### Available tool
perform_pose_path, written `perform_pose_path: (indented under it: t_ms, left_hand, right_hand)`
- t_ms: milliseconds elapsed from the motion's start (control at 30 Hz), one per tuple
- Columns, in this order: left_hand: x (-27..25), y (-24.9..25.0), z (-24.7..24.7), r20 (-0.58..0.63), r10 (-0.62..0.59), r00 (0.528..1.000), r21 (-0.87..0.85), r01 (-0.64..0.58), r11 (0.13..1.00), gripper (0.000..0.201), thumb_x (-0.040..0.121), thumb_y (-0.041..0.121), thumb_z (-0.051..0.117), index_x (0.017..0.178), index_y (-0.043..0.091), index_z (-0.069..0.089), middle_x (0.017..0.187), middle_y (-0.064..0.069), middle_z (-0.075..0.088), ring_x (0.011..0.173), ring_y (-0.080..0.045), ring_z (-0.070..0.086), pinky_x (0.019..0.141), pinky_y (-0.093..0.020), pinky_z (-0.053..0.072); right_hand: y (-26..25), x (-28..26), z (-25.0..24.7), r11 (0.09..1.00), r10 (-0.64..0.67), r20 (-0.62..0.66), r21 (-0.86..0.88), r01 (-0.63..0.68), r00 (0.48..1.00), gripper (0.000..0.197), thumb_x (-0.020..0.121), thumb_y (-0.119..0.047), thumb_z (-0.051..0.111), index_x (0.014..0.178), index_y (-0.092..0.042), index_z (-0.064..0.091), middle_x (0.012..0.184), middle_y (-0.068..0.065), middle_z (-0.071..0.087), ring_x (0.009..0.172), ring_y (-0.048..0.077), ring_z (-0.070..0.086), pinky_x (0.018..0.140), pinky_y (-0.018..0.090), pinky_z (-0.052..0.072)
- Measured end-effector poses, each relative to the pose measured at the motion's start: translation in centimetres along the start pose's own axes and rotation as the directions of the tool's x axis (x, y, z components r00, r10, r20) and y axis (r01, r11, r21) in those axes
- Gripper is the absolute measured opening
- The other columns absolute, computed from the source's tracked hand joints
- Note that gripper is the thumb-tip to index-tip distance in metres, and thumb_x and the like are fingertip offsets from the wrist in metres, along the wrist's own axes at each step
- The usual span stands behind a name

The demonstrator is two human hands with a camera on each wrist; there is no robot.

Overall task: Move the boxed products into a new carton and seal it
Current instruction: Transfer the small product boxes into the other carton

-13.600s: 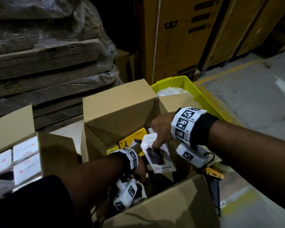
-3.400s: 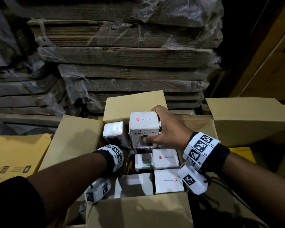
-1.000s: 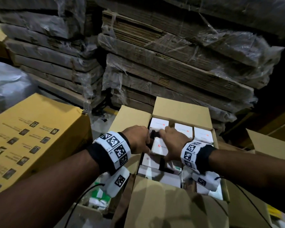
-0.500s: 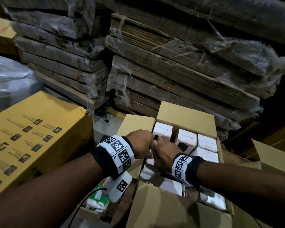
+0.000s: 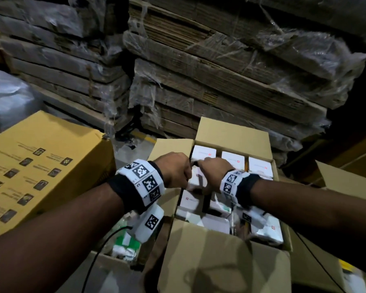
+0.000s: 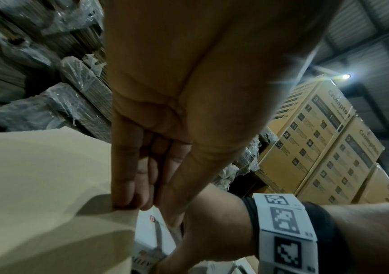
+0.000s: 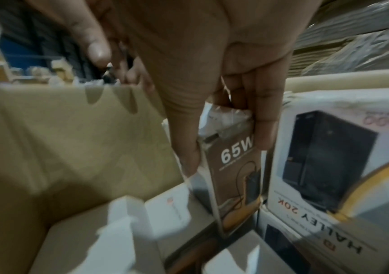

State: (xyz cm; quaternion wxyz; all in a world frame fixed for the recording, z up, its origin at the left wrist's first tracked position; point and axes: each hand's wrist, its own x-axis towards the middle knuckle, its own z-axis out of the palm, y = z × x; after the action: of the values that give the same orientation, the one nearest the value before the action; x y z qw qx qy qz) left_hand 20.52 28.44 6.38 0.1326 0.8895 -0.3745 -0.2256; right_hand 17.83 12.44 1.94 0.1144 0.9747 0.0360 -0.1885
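Note:
An open brown carton [image 5: 230, 132] holds rows of white product boxes [image 5: 232, 163]. My right hand [image 5: 215, 170] pinches a slim white box marked 65W [image 7: 235, 185] between thumb and fingers and holds it upright against the carton's left wall. A larger HALLEY 20K box [image 7: 329, 166] stands right beside it. My left hand [image 5: 175, 172] sits over that left wall [image 6: 48, 185]. Its fingers [image 6: 128, 185] lie together on the wall's edge, and its thumb runs down to the white box [image 6: 151, 235]. The box's lower end is hidden among the others.
A closed yellow carton [image 5: 40, 166] stands at the left. Plastic-wrapped stacks of flat cardboard [image 5: 220, 70] rise right behind the carton. Another open carton [image 5: 347, 180] is at the right. A small box of green-and-white items [image 5: 125, 244] lies under my left wrist.
Over the last second both hands have stayed on the same white box at the carton's left wall. 3.4 s ago my right hand held a HALLEY 20K box.

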Motion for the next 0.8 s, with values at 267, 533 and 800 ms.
perform_pose_path:
  t_ms: [267, 533, 800]
  left_hand:
    - [-0.3, 0.2, 0.1, -0.024, -0.044, 0.999, -0.044, 0.043, 0.998, 0.023, 0.079, 0.018, 0.080, 0.102, 0.019, 0.079, 0.101, 0.003, 0.076, 0.094, -0.014, 0.067, 0.087, -0.030, 0.055]
    - [-0.5, 0.4, 0.6, -0.048, -0.055, 0.997, -0.007, 0.055, 0.998, 0.024, 0.080, 0.020, 0.079, 0.103, 0.018, 0.078, 0.103, 0.002, 0.075, 0.098, -0.017, 0.066, 0.088, -0.030, 0.054]
    - [-0.5, 0.2, 0.3, -0.029, -0.046, 0.998, -0.021, 0.046, 0.999, 0.027, 0.078, 0.026, 0.081, 0.103, 0.017, 0.078, 0.102, 0.002, 0.075, 0.096, -0.017, 0.066, 0.087, -0.030, 0.054]
  right_hand:
    - [0.2, -0.8, -0.1, 0.999, 0.037, 0.014, 0.008, -0.037, 0.999, 0.061, 0.062, -0.050, 0.084, 0.105, -0.013, 0.060, 0.097, 0.009, 0.066, 0.088, 0.029, 0.065, 0.065, 0.032, 0.045]
    - [0.0, -0.9, 0.2, 0.999, 0.029, 0.025, -0.040, -0.028, 0.999, 0.053, 0.067, -0.040, 0.083, 0.103, -0.008, 0.061, 0.101, 0.011, 0.063, 0.088, 0.030, 0.065, 0.063, 0.032, 0.046]
    - [-0.7, -0.2, 0.6, 0.998, -0.004, 0.031, -0.059, 0.006, 1.000, 0.023, 0.081, -0.017, 0.070, 0.102, -0.007, 0.067, 0.106, 0.012, 0.066, 0.096, 0.031, 0.065, 0.073, 0.034, 0.049]
